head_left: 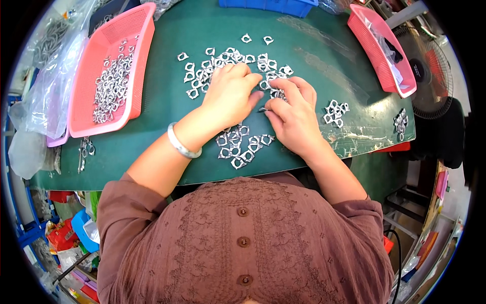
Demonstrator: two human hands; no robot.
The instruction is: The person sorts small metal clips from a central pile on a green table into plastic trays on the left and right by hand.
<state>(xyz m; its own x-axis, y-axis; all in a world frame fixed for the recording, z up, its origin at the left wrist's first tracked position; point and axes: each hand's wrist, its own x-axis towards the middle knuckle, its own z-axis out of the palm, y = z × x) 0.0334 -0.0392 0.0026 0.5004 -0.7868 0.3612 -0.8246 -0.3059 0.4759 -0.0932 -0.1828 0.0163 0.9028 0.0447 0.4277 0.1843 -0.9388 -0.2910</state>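
Silvery metal rings lie loosely heaped on the green tabletop, around and under both hands. The right hand pinches one small metal piece, seemingly edge-on, between thumb and forefinger; the left hand curls over the heap, most fingertips hidden, so I cannot tell its hold. Smaller clusters lie nearer the body and rightward. Left, a pink mesh basket holds more; a blue crate sits beyond.

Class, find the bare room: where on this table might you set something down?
On the table, one patch lies between the left basket and the ring pile; another, crossed by tape, between the pile and the right basket; a scuffed third between the right cluster and edge clump. Crowded: around the left hand and right hand.
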